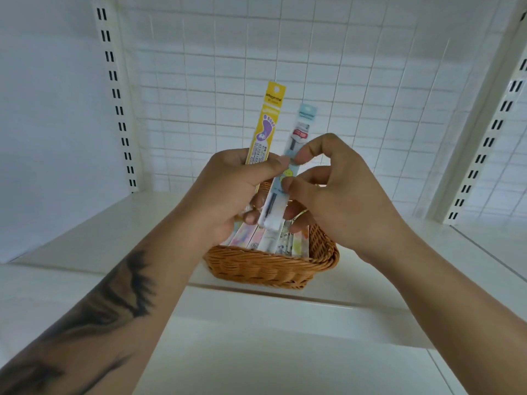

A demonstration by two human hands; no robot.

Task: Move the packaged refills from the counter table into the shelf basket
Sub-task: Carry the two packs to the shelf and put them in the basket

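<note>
A brown wicker basket (268,269) stands on the white shelf, with several packaged refills (273,240) lying inside it. Above the basket my left hand (236,183) grips a yellow refill pack (268,124) with a purple foot print, held upright. Next to it stands a pale blue and white refill pack (298,129). My right hand (336,189) pinches the blue pack between thumb and fingers. The left thumb also touches the blue pack. The lower ends of both packs are partly hidden by my fingers.
The white shelf board (285,315) has a step just in front of the basket. A white wire grid panel (285,67) forms the back wall. Slotted white uprights (117,98) stand at left and right (490,132).
</note>
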